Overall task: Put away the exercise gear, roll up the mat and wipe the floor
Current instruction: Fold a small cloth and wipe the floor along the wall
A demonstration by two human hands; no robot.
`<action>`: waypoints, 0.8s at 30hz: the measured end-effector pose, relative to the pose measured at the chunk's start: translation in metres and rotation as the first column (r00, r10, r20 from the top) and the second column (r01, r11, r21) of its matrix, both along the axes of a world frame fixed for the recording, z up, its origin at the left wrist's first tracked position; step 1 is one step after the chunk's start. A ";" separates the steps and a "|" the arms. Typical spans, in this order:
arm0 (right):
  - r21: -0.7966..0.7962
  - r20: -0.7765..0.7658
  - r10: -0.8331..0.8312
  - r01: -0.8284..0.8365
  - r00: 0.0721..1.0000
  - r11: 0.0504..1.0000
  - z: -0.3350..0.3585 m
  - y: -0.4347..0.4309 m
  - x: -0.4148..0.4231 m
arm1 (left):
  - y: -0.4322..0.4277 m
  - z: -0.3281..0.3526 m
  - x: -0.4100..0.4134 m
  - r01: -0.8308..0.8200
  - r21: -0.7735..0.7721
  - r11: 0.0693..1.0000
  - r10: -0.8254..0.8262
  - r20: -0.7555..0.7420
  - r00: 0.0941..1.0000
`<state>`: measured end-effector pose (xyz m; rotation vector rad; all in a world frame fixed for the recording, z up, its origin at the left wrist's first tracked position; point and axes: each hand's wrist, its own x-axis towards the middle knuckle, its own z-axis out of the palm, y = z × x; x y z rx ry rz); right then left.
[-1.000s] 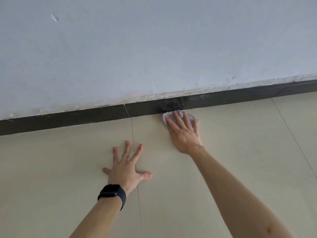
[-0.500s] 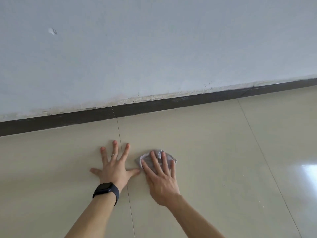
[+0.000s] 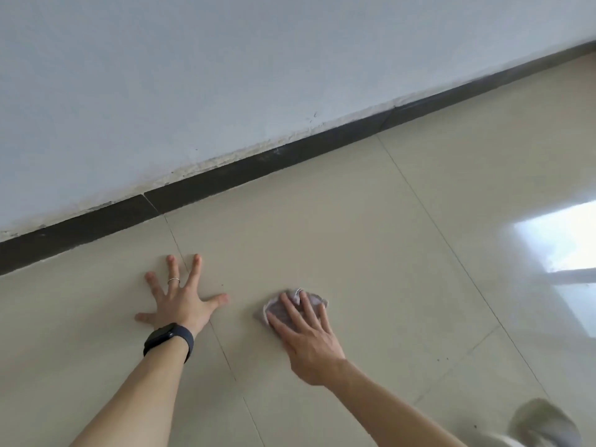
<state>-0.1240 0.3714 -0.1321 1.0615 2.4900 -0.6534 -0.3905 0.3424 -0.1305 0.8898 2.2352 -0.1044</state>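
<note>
Now we press our right hand, fingers straight, on the crumpled cloth on the tile floor. Left of it, our left hand lies flat and splayed, holding nothing.

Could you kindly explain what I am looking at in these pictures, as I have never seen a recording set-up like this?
There is no machine here: a person is working bare-handed. Every picture comes from one wide-angle camera worn on the person's head, looking forward and down. The left hand, with a watch on its wrist and a ring on one finger, lies flat and spread on the tiled floor. The right hand presses a small crumpled cloth onto the floor with straight fingers, as for wiping; nothing is gripped. Behind runs a dark skirting under a pale wall. The bright patch at the right is light reflected in the tiles. The blurred grey thing in the lower right corner cannot be made out.
</note>
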 end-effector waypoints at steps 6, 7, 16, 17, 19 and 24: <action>0.158 0.005 -0.236 0.232 0.972 0.960 -0.015 0.071 0.102 | 0.010 -0.002 0.008 0.024 -0.084 0.996 -0.028 -0.044 0.999; 0.153 0.033 -0.408 0.399 0.912 0.904 -0.015 0.096 0.125 | 0.017 0.001 0.012 0.041 -0.122 0.992 -0.050 -0.071 0.996; 0.113 -0.081 -0.422 0.429 0.903 0.896 -0.021 0.030 0.139 | 0.114 0.016 0.174 0.456 0.086 0.886 -0.451 -0.064 0.890; 0.116 -0.117 -0.280 0.293 0.953 0.949 -0.019 0.001 0.140 | 0.120 0.016 0.194 0.439 0.086 0.895 -0.437 -0.038 0.899; 0.117 -0.167 -0.017 0.037 0.986 0.992 -0.016 -0.037 0.165 | 0.123 0.013 0.224 0.401 0.069 0.914 -0.401 -0.004 0.916; 0.206 -0.071 -0.379 0.385 0.923 0.900 -0.021 0.043 0.298 | 0.110 -0.005 0.259 0.377 -0.005 0.926 -0.377 -0.028 0.926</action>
